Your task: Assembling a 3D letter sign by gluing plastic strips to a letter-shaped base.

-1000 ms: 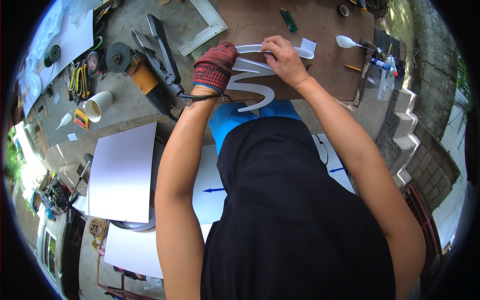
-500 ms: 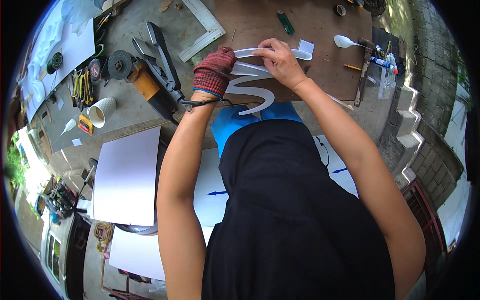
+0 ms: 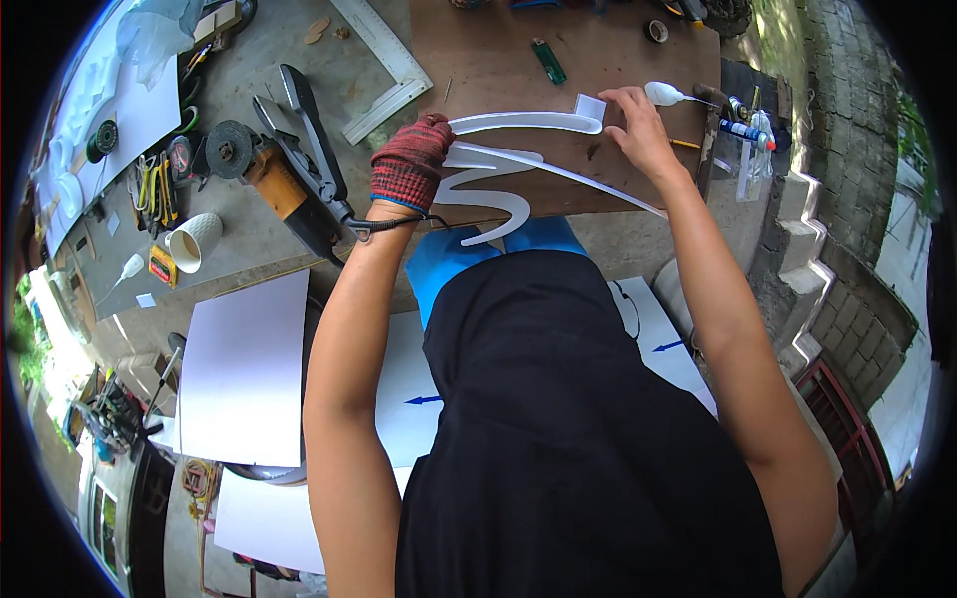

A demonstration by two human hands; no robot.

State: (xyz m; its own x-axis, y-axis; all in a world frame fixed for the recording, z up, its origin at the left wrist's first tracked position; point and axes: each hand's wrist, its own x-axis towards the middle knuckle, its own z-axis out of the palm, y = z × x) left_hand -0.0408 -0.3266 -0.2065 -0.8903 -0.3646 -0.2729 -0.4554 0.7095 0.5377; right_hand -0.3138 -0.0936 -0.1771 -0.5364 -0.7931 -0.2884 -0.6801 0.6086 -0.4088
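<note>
My left hand [image 3: 411, 162], in a red and black knitted glove, is closed on the left end of a curved white strip [image 3: 528, 121]. A small white square piece [image 3: 590, 108] stands at the strip's right end. Below it lies a white S-shaped cutout [image 3: 503, 202], partly hidden by the glove. A long thin white strip [image 3: 568, 172] runs from near the glove toward my right forearm. My bare right hand [image 3: 638, 130] holds nothing, fingers apart, just left of a white squeeze bottle with a thin nozzle [image 3: 662, 94].
Left of my glove lie an angle grinder [image 3: 279, 189], a metal square [image 3: 389, 100], pliers [image 3: 155, 189] and a white cup [image 3: 196, 242]. A green lighter [image 3: 547, 61], a tape roll [image 3: 656, 31] and a pencil [image 3: 685, 144] rest on the brown board [image 3: 478, 60].
My right hand has let go of the curved white strip and moved right, to beside the squeeze bottle. My left hand keeps its hold. The whole view has shifted slightly.
</note>
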